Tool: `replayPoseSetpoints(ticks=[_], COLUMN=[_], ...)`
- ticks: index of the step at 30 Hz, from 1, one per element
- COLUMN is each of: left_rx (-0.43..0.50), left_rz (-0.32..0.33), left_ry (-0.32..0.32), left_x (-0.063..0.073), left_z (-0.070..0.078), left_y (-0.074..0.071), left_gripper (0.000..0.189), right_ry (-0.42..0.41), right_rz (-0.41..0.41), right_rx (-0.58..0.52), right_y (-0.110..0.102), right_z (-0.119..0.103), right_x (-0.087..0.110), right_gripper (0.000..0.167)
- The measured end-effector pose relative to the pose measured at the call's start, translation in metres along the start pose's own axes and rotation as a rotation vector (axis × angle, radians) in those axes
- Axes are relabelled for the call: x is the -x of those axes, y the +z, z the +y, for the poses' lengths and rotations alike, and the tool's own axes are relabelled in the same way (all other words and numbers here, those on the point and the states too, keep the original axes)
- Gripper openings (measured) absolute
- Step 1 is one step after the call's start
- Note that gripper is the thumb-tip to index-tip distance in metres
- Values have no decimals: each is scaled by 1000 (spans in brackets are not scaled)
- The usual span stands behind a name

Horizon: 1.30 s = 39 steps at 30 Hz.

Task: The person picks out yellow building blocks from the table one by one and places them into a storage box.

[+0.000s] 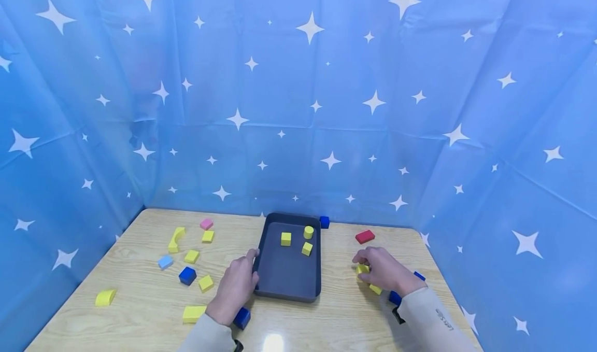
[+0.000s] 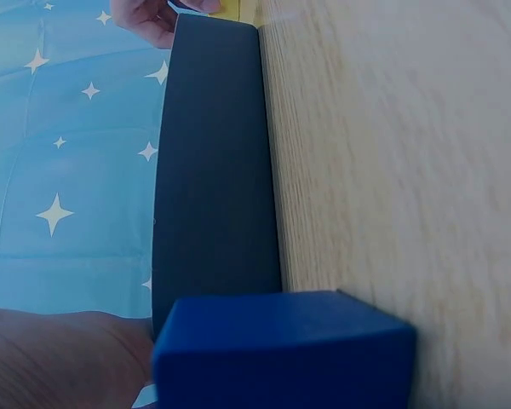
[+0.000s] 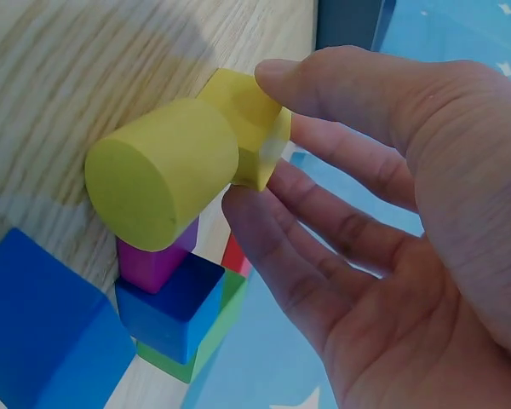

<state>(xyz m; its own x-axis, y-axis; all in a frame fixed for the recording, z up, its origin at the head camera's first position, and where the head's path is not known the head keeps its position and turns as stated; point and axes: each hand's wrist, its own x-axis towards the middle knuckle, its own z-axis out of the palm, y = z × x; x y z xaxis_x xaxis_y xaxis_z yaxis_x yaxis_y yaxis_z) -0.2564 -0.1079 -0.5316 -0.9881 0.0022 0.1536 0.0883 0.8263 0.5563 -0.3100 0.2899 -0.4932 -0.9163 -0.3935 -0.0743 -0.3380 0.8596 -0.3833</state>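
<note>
A dark grey tray (image 1: 289, 279) lies in the middle of the wooden table, with two yellow cubes (image 1: 286, 239) and a yellow cylinder (image 1: 309, 232) inside. My left hand (image 1: 237, 285) holds its left rim, thumb and a fingertip at the edge; the other fingers are hidden. Over on the right, my right hand (image 1: 384, 270) pinches a yellow cube (image 3: 247, 111) between thumb and fingers, close over the table. Right beside that cube lies a second yellow cylinder (image 3: 153, 179), overlapping it in the right wrist view.
Past the right hand are blue blocks (image 3: 51, 324), a purple block (image 3: 153, 264) and a red block (image 1: 365, 237). Several yellow blocks (image 1: 192, 256) and a blue cube (image 1: 187, 276) spread over the left side. Another blue cube (image 1: 242, 318) sits by my left wrist. Starry blue curtains (image 1: 298, 108) enclose the table.
</note>
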Motion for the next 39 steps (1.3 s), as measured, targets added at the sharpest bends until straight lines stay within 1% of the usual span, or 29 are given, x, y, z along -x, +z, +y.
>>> replayPoseSetpoints(ticks=[12, 23, 28, 34, 39], left_rx=[-3, 4, 4, 11, 7], left_rz=[0, 5, 8, -5, -4], left_ry=[-4, -2, -2, -20, -12], left_x=[1, 1, 0, 0, 1], left_z=[1, 2, 2, 2, 2], left_y=[-2, -1, -1, -2, -3], left_gripper=[57, 58, 57, 57, 57], right_ry=[-33, 2, -11, -32, -22], right_rz=[14, 14, 25, 41, 51], right_rx=[13, -5, 1, 16, 18], right_y=[4, 4, 3, 3, 3], right_z=[2, 0, -1, -4, -8], right_x=[0, -2, -2, -3, -4], right_gripper=[28, 29, 29, 29, 30])
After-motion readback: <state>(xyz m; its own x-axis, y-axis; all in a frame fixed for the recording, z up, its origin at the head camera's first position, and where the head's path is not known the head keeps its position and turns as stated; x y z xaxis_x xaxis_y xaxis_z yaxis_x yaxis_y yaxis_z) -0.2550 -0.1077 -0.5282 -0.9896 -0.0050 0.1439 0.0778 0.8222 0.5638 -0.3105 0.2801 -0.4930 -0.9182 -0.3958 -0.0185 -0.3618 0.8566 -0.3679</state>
